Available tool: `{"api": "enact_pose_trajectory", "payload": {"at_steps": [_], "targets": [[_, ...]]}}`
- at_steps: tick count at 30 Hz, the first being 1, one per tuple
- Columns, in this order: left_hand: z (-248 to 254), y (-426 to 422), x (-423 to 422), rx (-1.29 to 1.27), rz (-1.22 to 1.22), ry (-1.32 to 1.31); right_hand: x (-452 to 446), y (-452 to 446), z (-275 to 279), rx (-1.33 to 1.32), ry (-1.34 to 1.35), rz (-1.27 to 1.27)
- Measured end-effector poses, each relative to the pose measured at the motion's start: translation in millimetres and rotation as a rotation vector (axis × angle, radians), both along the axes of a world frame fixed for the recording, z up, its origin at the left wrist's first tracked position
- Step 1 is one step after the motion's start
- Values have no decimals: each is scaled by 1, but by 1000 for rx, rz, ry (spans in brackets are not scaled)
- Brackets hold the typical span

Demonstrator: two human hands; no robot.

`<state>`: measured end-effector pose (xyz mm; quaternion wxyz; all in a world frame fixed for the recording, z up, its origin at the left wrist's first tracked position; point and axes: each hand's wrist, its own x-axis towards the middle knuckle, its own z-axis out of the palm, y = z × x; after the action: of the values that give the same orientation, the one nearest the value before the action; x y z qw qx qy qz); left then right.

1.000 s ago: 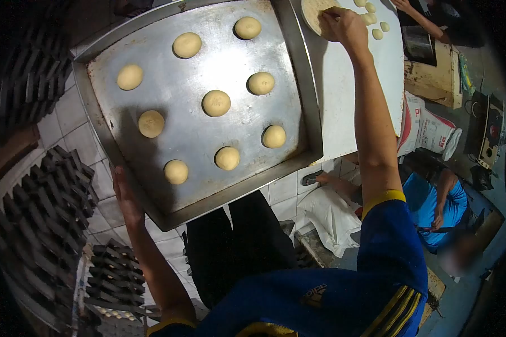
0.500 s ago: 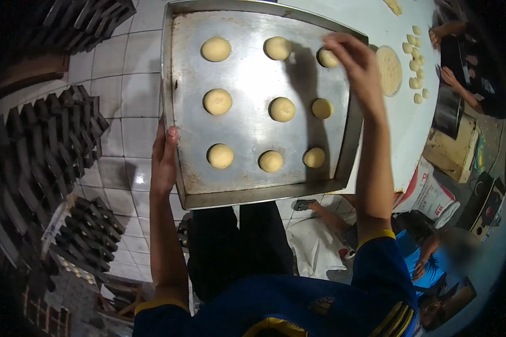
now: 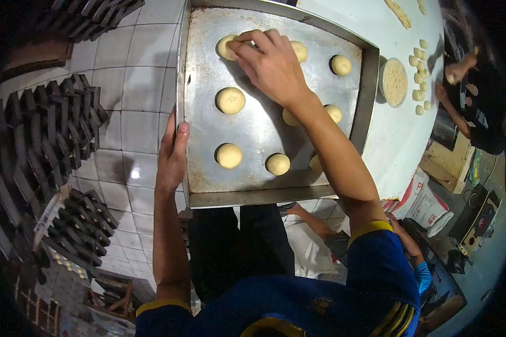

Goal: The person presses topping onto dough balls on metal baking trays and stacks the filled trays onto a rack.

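My left hand [image 3: 171,157] grips the left rim of a large metal baking tray [image 3: 258,132], its thumb over the edge. Several round, pale yellow dough balls sit spaced apart in the tray. My right hand [image 3: 272,67] reaches across it, fingers curled and pinched at the right side of the far-left dough ball [image 3: 226,48]. My hand and forearm partly cover other balls in the middle and right columns. One dough ball [image 3: 230,100] lies fully visible in the left column, and another dough ball [image 3: 340,65] at the far right.
On the white table [image 3: 399,146] right of the tray are a bowl of pale crumbly stuff [image 3: 393,82], small dough pieces [image 3: 419,70] and a dough strip [image 3: 398,14]. Another person [image 3: 480,106] works there. Dark stacked trays [image 3: 45,135] stand at left; sacks [image 3: 424,205] lie at lower right.
My right hand has moved left across the tray, from the far-right dough ball to the far-left one. The tray and my left hand have shifted slightly right in view.
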<state>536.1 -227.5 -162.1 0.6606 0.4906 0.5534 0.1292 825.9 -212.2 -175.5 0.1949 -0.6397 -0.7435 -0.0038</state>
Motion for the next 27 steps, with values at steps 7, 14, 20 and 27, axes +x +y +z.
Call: {"api": "enact_pose_trajectory", "payload": {"at_steps": [7, 14, 20, 27], "targets": [[-3, 0, 0, 30, -20, -61, -5, -24, 8, -145, -40, -11], [-13, -3, -4, -8, -12, -52, 6, -17, -4, -150, 72, 45], [-5, 14, -17, -628, 396, -545, 153, -72, 37, 294, 258, -480], [-48, -12, -24, -15, 78, -6, 305, -172, 42, -181, 55, -1077]]}}
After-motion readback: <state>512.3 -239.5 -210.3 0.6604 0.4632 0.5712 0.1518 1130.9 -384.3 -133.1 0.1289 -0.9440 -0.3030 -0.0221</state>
